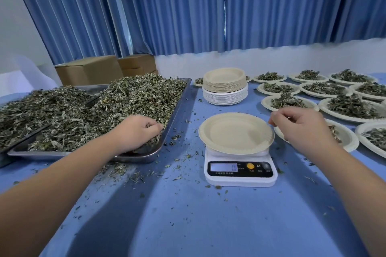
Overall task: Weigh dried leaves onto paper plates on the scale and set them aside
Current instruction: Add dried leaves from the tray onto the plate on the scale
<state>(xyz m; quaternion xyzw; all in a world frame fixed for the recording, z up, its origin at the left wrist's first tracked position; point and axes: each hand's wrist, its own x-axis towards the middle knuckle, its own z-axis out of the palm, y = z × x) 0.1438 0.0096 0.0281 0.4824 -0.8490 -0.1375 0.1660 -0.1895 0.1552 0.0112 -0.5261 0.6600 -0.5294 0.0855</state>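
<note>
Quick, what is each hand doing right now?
Left hand: gripping dried leaves in the tray.
Right hand: curled by the plate; hold cannot be told.

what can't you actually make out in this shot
Head view only:
- White digital scale: display reading too blurred and small.
- Left hand: fingertips buried in the dried grey-green leaves.
- Right hand: curled fingers hide whether it pinches the round beige paper plate.
- Far-left silver metal tray: cut off by left edge.
</note>
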